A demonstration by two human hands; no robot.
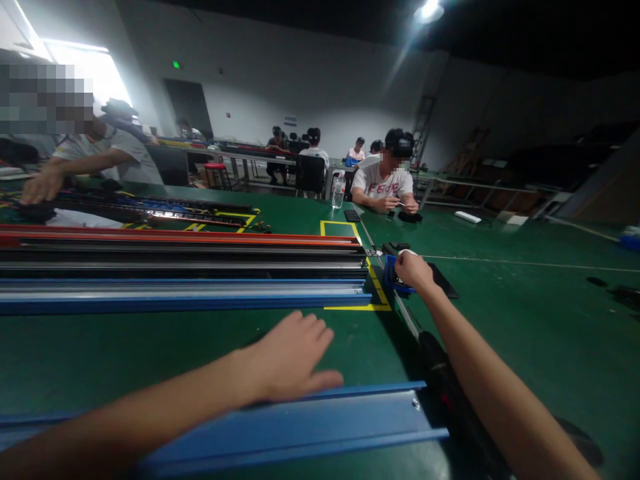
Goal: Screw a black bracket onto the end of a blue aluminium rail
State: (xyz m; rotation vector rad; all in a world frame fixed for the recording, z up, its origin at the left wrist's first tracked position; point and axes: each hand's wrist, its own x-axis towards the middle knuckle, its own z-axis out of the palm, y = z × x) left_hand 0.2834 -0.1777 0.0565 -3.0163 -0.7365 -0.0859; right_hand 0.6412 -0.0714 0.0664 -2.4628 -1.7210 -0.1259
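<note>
Long blue aluminium channel rail (320, 427), lying along the near edge of the green desk (500, 320); probably light, stiff and smooth-faced, best taken by its raised side lips near mid-length. The left hand (287, 357) rests on its far lip, fingers spread flat, gripping nothing. The right hand (413, 270) reaches farther in, fingers curled closed on a small blue block (391, 281). Stacked red, black, silver and blue rails (200, 280) lie toward the left edge.
</note>
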